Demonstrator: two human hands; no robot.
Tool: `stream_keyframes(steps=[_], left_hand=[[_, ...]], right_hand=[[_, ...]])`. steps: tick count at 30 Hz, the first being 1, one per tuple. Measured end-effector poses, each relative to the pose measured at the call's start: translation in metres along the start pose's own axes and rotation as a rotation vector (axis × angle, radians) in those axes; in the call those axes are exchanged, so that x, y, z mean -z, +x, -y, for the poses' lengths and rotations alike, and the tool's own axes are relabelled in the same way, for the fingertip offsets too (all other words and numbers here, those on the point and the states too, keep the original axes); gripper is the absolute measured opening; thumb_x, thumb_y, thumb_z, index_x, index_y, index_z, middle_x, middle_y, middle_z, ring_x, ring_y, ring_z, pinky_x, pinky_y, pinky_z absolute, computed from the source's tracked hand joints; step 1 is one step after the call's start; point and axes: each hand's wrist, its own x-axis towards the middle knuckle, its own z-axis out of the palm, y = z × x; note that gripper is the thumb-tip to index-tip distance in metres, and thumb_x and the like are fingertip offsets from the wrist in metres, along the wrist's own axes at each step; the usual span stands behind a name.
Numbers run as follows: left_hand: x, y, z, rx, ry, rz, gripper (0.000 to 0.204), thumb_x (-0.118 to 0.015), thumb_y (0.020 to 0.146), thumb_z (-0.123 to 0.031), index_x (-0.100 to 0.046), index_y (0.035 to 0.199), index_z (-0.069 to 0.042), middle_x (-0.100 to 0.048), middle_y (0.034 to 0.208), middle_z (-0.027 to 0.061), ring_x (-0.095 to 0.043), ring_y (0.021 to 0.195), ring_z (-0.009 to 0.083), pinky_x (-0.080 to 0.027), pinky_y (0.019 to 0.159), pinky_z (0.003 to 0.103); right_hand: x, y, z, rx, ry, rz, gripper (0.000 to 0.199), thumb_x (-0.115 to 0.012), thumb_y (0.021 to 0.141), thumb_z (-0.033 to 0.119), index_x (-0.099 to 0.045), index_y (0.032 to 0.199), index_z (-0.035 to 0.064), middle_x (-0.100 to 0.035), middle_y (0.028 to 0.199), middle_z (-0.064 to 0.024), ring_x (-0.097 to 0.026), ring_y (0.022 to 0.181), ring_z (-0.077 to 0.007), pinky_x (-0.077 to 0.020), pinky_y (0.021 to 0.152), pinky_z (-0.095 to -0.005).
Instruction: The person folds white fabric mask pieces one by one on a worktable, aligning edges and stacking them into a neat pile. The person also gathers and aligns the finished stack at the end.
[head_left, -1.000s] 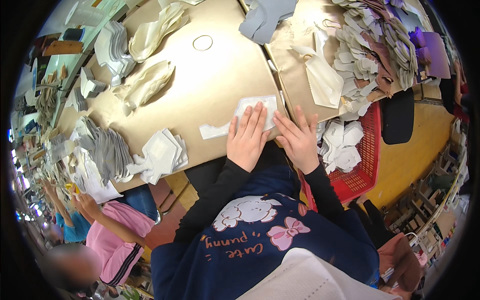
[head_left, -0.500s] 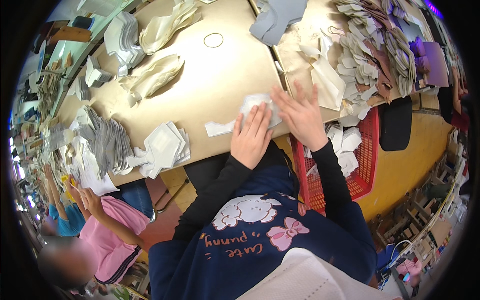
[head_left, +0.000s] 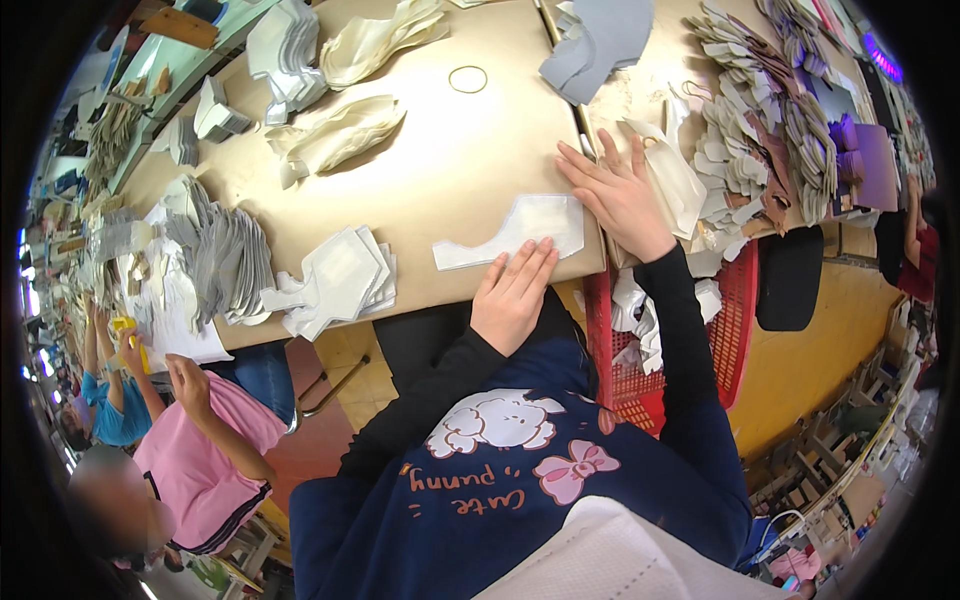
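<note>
1. on the near part of the brown paper-covered desk [head_left: 490,140], close to its front edge, one thin, flat white piece with a wide body and a narrow curved tail [head_left: 535,225] is lying, with its tail toward the left.
2. the left hand [head_left: 515,305] rests with its fingertips on the lower part of this piece. its grip is wide and flat, the fingers straight and near to each other; it presses from above and does not grasp.
3. the right hand [head_left: 625,205] is just beside the upper right corner of the white piece. its grip is also wide, with the fingers spread, and it holds nothing. whether the thumb touches the piece, i cannot tell.
4. to the right of this hand is a creased cream sheet [head_left: 673,180], partly covered by the hand.
5. to the left, near the front edge, lies a fanned stack of white pieces of similar shape [head_left: 335,280], and beyond it a leaning row of thin grey pieces [head_left: 225,255].
6. below the desk, at the right, stands a red plastic basket with holes in its wall [head_left: 735,330]; white scraps [head_left: 650,320] are inside.
</note>
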Motion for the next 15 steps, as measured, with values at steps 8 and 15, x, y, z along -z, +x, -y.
stream_keyframes(steps=[8, 15], left_hand=[[-0.004, 0.0, 0.0, 0.006, -0.002, -0.037, 0.057, -0.063, 0.087, -0.009, -0.057, 0.143, -0.011, -0.055, 0.151, 0.002, -0.052, 0.138, 0.017, -0.04, 0.112, 0.04], [-0.001, 0.001, 0.002, 0.001, -0.03, -0.037, 0.062, -0.069, 0.082, -0.008, -0.057, 0.143, -0.012, -0.054, 0.151, 0.0018, -0.051, 0.138, 0.0182, -0.039, 0.111, 0.041]], right_hand=[[-0.007, -0.006, 0.028, 0.15, 0.078, 0.061, 0.039, -0.054, 0.102, 0.037, -0.065, 0.137, 0.0277, -0.044, 0.159, 0.0115, -0.028, 0.153, -0.0279, -0.0043, 0.124, -0.061], [-0.014, 0.02, 0.026, 0.004, 0.015, -0.027, 0.045, -0.059, 0.099, 0.034, -0.06, 0.143, 0.0268, -0.037, 0.164, 0.0042, -0.026, 0.153, -0.0326, -0.006, 0.124, -0.0593]])
